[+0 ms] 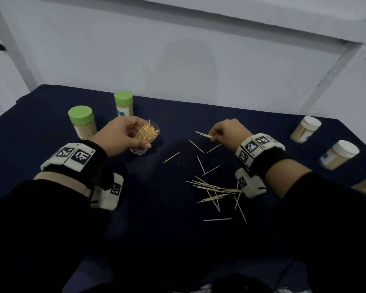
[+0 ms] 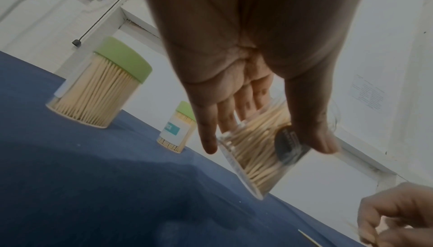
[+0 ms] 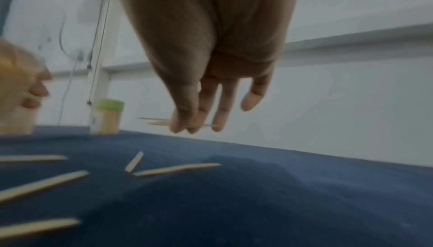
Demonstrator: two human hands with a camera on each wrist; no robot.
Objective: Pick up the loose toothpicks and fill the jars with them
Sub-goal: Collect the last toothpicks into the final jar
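My left hand grips an open clear jar of toothpicks and tilts it toward the right; in the left wrist view the jar sits between thumb and fingers, lifted off the cloth. My right hand pinches a few toothpicks just above the cloth, right of the jar; the same toothpicks stick out left of the fingers in the right wrist view. Several loose toothpicks lie scattered on the dark blue cloth near my right wrist.
Two closed green-lidded jars full of toothpicks stand behind my left hand. White-lidded jars lie on their sides at the right edge. A white wall and frame close off the back.
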